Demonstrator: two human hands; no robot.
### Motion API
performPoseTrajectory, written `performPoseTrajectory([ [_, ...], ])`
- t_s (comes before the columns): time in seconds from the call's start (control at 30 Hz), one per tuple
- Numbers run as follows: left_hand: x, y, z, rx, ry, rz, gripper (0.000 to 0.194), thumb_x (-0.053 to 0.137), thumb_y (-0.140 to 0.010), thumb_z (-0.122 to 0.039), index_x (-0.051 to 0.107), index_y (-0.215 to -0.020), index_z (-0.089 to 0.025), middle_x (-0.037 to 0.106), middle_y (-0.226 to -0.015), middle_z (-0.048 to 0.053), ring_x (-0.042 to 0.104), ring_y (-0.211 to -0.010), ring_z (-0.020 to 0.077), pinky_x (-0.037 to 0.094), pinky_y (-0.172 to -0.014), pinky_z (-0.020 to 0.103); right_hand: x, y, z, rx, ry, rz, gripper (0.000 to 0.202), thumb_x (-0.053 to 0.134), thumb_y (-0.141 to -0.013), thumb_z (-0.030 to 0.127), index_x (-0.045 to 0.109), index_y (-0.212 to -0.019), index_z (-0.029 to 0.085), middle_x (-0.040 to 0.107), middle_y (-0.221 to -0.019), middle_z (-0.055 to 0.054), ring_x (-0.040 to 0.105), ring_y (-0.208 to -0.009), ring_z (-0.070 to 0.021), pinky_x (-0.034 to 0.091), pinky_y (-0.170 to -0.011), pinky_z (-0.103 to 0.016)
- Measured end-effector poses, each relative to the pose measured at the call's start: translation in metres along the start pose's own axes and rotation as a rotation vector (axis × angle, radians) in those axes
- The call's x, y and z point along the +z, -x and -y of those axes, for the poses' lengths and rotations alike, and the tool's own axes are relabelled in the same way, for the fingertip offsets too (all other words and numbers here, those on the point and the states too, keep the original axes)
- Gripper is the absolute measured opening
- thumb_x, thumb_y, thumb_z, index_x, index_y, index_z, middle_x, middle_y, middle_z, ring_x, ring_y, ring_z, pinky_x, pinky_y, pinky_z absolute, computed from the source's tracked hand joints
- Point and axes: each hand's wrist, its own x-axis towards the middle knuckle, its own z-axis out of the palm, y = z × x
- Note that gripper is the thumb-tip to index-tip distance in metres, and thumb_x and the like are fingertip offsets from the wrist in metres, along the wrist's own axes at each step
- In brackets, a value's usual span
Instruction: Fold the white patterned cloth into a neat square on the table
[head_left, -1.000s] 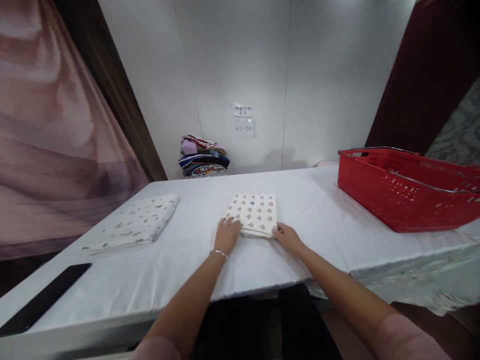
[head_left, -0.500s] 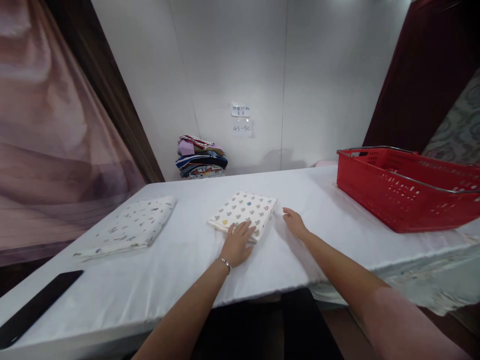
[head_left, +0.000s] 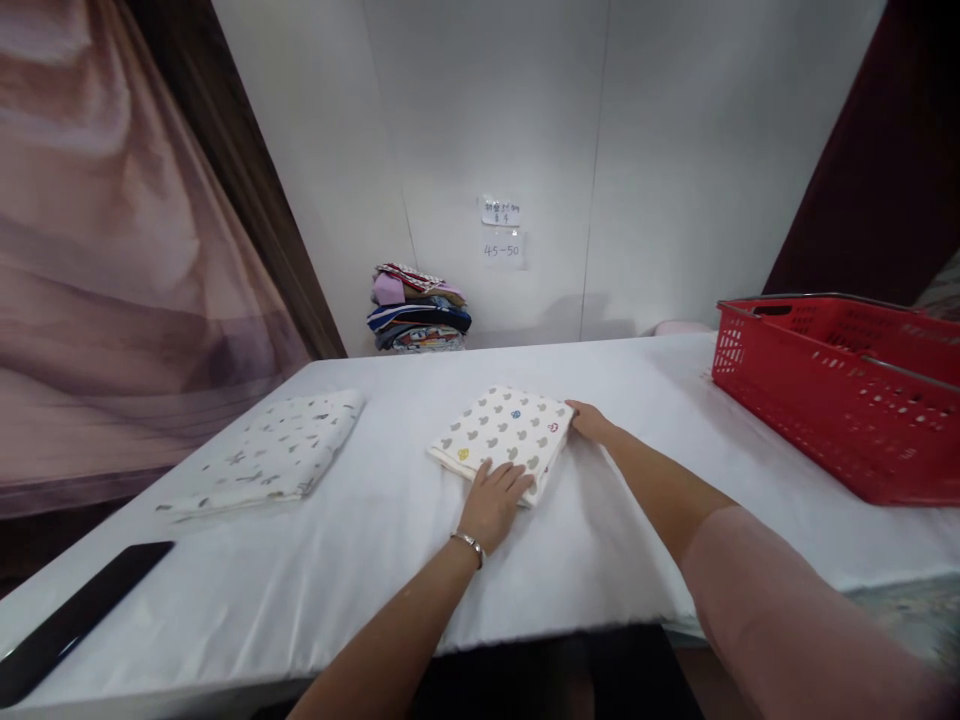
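A folded white cloth [head_left: 501,424] with a grey print and a few coloured motifs lies on the white-covered table in front of me. My left hand [head_left: 493,505] rests on its near edge, fingers spread flat over the fabric. At the cloth's right corner, my right hand [head_left: 590,420] has its fingers closed round the edge; the thumb is hard to make out. A second folded cloth [head_left: 281,450], white with small dark prints, lies apart on the left.
A red basket [head_left: 862,400] with metal handles stands on the right of the table [head_left: 375,590]. Folded fabrics [head_left: 420,315] are stacked by the back wall, left of two paper signs [head_left: 502,230]. A black flat device [head_left: 82,610] lies at the front left.
My right hand has moved in to the cloth's right corner and now touches it. My left hand stays on the near edge. The whole view has shifted slightly.
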Motion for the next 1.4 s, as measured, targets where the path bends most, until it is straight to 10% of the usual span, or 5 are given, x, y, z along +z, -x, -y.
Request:
performPoseTrajectory([
  [0.3,-0.028,0.041,0.067,-0.179,0.039,0.076,0.064,0.044,-0.062,0.000,0.053,-0.118,-0.029,0.049,-0.130,0.000,0.029,-0.130,0.0233,0.017,-0.106,0.052,-0.009,0.089,0.004,-0.014,0.074,0.089,0.032,0.052,-0.069,0.026,0.062,-0.100,0.022,0.066,-0.081,-0.001,0.059,-0.071,-0.0182,0.046,-0.066,-0.030],
  [0.47,-0.031,0.052,0.065,-0.304,0.160,0.117,0.060,0.053,-0.064,-0.012,0.050,-0.122,-0.025,0.041,-0.137,0.002,0.026,-0.131,0.0263,0.027,-0.103,0.050,-0.003,0.133,0.007,-0.233,0.151,-0.098,0.040,0.050,-0.073,0.027,0.056,-0.112,0.022,0.056,-0.115,-0.007,0.051,-0.105,-0.0224,0.042,-0.087,-0.037],
  [0.73,-0.016,0.050,0.047,-0.326,0.209,-0.223,0.024,0.049,-0.083,-0.030,0.063,-0.102,-0.023,0.060,-0.115,0.005,0.046,-0.117,0.0205,0.038,-0.099,0.044,0.013,0.135,0.029,-0.569,0.194,-0.141,0.029,0.041,-0.083,0.021,0.062,-0.102,0.024,0.057,-0.115,-0.006,0.048,-0.110,-0.0217,0.036,-0.095,-0.042],
  [1.4,-0.029,0.044,0.055,-0.204,-0.058,-0.040,0.037,0.036,-0.086,-0.010,0.058,-0.112,-0.025,0.059,-0.117,0.001,0.045,-0.118,0.0175,0.046,-0.089,0.032,0.022,0.135,0.014,-0.586,0.356,-0.107,0.028,0.041,-0.088,0.026,0.063,-0.105,0.026,0.061,-0.114,-0.004,0.046,-0.114,-0.0228,0.031,-0.096,-0.043],
])
